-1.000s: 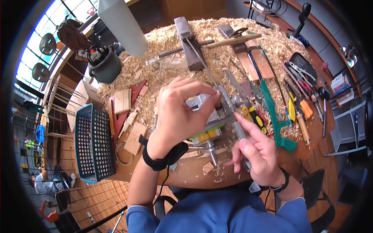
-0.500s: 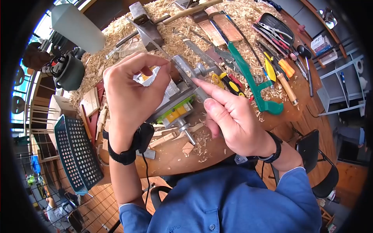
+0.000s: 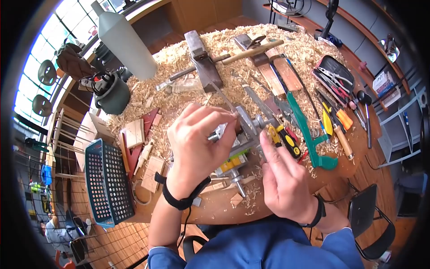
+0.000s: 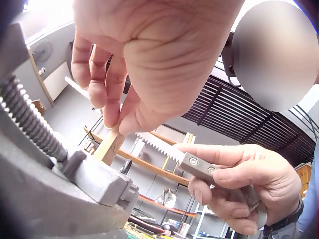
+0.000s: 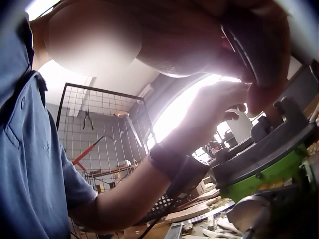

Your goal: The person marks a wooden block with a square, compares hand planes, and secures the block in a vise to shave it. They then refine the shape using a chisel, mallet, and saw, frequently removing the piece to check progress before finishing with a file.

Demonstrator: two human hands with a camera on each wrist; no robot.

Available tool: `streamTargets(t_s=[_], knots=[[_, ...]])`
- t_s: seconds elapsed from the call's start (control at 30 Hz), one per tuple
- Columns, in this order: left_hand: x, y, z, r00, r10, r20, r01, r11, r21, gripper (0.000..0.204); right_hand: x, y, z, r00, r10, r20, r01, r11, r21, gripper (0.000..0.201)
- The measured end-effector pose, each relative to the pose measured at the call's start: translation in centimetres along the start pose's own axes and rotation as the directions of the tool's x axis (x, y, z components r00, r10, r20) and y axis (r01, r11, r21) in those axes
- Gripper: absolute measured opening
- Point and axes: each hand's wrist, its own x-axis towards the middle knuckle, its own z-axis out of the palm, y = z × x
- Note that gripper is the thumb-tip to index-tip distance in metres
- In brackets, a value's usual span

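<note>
My left hand [image 3: 201, 141] is at the metal vise [image 4: 94, 181], its thumb and fingertips pinching the top of a small wooden piece [image 4: 107, 149] that stands at the vise jaws. My right hand [image 3: 284, 179] grips a hand saw by its grey bolted handle [image 4: 199, 169], index finger stretched along toward the blade. The saw's narrow toothed blade [image 4: 157, 148] runs close behind the wood and past my left fingertips in the left wrist view. In the head view the blade [image 3: 222, 96] points away from me. There, my left fingers cover the wood.
Wood shavings [image 3: 174, 51] spread over the bench. Wooden planes [image 3: 201, 60], a green-handled saw [image 3: 309, 134], screwdrivers [image 3: 286, 141] and a plier case [image 3: 333, 78] lie beyond and to the right. A blue-green basket [image 3: 109, 184] and a white bottle [image 3: 127, 45] stand left.
The head view swung aside and back. The saw blade's far end now reaches less far over the bench than earlier. My right hand has turned, hiding the handle; my left keeps its pinch.
</note>
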Motion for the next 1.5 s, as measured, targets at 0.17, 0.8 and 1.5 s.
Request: streamTargets(t_s=[0.17,0.8,1.5], knots=[[0.0,0.4,0.0,1.0,0.022,0.001,-0.022,0.999,0.039,0.012,-0.7,-0.1,1.8,0.991,-0.103,-0.08,0.09,0.985,-0.15,0.072],[0.1,0.8,0.2,0.997,-0.073,0.003,0.073,0.997,0.01,0.008,-1.2,-1.6,0.6,0.993,-0.097,-0.071,0.071,0.949,-0.306,0.069],[2.2,0.7,-1.2,0.988,0.025,0.154,-0.034,0.998,0.058,0.014,-0.5,-2.6,0.0,0.997,-0.059,-0.056,0.043,0.967,-0.25,0.075]])
